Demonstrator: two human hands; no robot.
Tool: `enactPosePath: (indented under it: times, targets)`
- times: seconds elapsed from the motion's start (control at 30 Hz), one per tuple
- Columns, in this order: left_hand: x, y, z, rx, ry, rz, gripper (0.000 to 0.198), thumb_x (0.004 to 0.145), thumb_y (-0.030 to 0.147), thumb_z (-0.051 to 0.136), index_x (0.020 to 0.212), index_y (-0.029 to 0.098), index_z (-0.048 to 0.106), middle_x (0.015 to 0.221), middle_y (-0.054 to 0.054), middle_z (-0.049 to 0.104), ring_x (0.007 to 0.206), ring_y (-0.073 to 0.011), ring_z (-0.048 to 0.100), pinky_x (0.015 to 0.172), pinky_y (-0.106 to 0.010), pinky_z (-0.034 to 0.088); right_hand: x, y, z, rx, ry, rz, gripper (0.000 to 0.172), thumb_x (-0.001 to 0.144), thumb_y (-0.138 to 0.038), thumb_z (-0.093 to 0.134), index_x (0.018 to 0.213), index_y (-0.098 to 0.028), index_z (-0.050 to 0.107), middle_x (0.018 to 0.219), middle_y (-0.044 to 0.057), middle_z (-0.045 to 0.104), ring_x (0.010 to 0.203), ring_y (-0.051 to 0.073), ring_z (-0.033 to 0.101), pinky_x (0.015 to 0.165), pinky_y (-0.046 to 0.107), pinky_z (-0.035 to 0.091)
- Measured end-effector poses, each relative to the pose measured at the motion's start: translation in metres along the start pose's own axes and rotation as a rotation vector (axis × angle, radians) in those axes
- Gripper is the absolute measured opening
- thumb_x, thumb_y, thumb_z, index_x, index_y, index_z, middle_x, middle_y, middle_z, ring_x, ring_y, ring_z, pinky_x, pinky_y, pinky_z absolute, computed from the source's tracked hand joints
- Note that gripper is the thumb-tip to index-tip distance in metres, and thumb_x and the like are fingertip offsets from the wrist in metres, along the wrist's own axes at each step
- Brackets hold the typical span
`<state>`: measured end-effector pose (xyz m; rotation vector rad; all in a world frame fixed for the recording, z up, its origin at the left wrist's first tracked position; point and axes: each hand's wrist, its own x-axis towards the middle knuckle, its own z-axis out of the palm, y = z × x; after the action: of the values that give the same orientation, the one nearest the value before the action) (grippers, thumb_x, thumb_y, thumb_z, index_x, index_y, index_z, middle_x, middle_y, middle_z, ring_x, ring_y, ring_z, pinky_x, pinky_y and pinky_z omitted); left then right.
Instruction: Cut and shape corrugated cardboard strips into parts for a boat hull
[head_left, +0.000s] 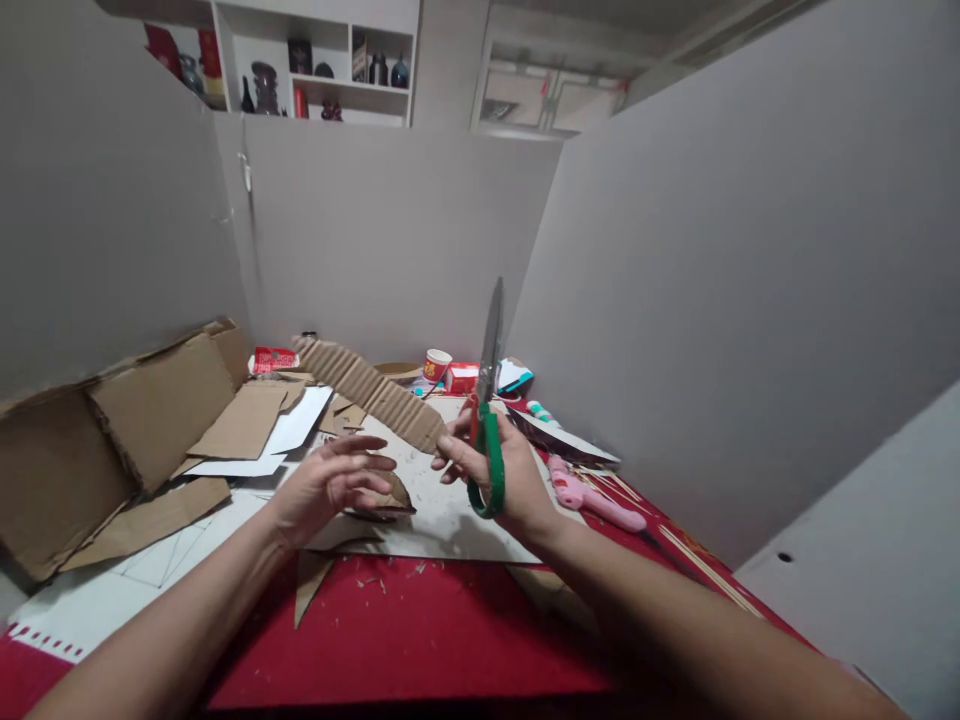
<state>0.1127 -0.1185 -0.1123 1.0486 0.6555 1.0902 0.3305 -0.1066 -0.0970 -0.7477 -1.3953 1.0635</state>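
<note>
My right hand holds scissors with green and orange handles, blades pointing up. Between its thumb and fingers it also pinches the lower right end of a ridged cardboard strip, which slants up to the left. My left hand is raised below the strip, fingers apart and holding nothing. Just beyond its fingertips a small dark-edged cardboard piece sits on a white board scattered with scraps.
Large cardboard pieces lean at the left over white paper sheets. A pink glue gun and thin wooden sticks lie at the right. At the back stands a paper cup. Grey partitions surround the red table.
</note>
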Motion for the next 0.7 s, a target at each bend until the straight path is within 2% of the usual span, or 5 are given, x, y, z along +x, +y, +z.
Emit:
enactPosePath:
  times: [0.1, 0.2, 0.3, 0.5, 0.7]
  targets:
    - [-0.003, -0.007, 0.011, 0.039, 0.011, 0.050, 0.042, 0.075, 0.034, 0.076, 0.110, 0.014, 0.067, 0.106, -0.016, 0.072, 0.083, -0.0253, 0.072, 0.064, -0.030, 0.057, -0.010, 0.007, 0.012, -0.027, -0.066, 0.050, 0.042, 0.068, -0.040, 0.079, 0.085, -0.021, 0.046, 0.074, -0.005, 0.056, 0.057, 0.013, 0.064, 0.045, 0.024, 0.055]
    - [-0.006, -0.012, 0.018, 0.078, 0.072, 0.106, 0.036, 0.078, 0.040, 0.073, 0.098, 0.011, 0.070, 0.092, -0.014, 0.075, 0.072, -0.0228, 0.072, 0.063, -0.031, 0.058, -0.022, 0.016, 0.024, -0.004, -0.196, 0.142, 0.043, 0.067, -0.041, 0.080, 0.087, -0.021, 0.047, 0.070, -0.005, 0.057, 0.058, 0.015, 0.064, 0.044, 0.024, 0.053]
    - [-0.007, -0.012, 0.015, 0.102, 0.130, 0.156, 0.031, 0.078, 0.039, 0.074, 0.088, 0.010, 0.071, 0.084, -0.012, 0.075, 0.066, -0.0210, 0.070, 0.058, -0.029, 0.057, -0.029, 0.022, 0.025, 0.012, -0.273, 0.179, 0.042, 0.069, -0.042, 0.078, 0.089, -0.021, 0.048, 0.068, -0.005, 0.057, 0.057, 0.014, 0.061, 0.043, 0.024, 0.050]
    - [-0.008, 0.000, 0.004, 0.094, 0.232, 0.243, 0.029, 0.074, 0.035, 0.077, 0.087, 0.011, 0.071, 0.079, -0.008, 0.074, 0.065, -0.0193, 0.068, 0.054, -0.027, 0.057, -0.030, 0.019, -0.003, -0.255, -0.278, 0.090, 0.034, 0.081, -0.048, 0.068, 0.081, -0.021, 0.046, 0.059, -0.008, 0.042, 0.047, 0.008, 0.040, 0.046, 0.023, 0.040]
    - [-0.012, 0.009, 0.006, 0.071, 0.278, 0.300, 0.026, 0.070, 0.034, 0.080, 0.080, 0.012, 0.070, 0.069, -0.003, 0.069, 0.056, -0.0141, 0.061, 0.044, -0.022, 0.053, -0.037, 0.011, -0.028, -0.643, -0.458, -0.053, 0.029, 0.087, -0.049, 0.055, 0.081, -0.021, 0.048, 0.073, 0.000, 0.052, 0.064, 0.015, 0.047, 0.060, 0.028, 0.043]
